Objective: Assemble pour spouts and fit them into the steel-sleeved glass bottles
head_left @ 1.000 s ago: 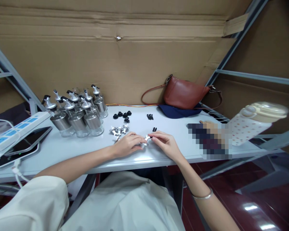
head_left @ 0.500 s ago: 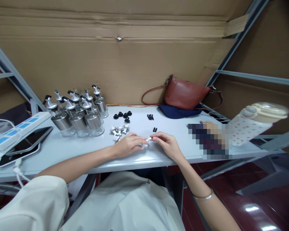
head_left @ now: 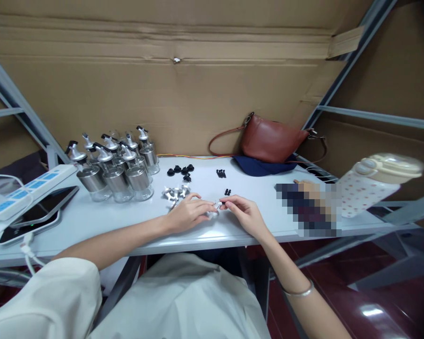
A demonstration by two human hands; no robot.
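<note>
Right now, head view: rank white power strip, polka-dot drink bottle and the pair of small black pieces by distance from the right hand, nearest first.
From the right hand:
1. Pair of small black pieces: just beyond the fingertips.
2. Polka-dot drink bottle: right end of the table.
3. White power strip: far left.

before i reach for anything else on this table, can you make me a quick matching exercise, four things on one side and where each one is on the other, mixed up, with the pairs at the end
1. small shiny silver metal piece
2. reddish-brown leather handbag
3. clear glass bottles with steel bands
4. small round black parts

A. just beyond the loose silver metal pieces
B. on or against a navy-blue cloth cap
C. between the left hand and right hand
D. grouped beside the long white power strip

Pairs: 1-C, 2-B, 3-D, 4-A
</note>
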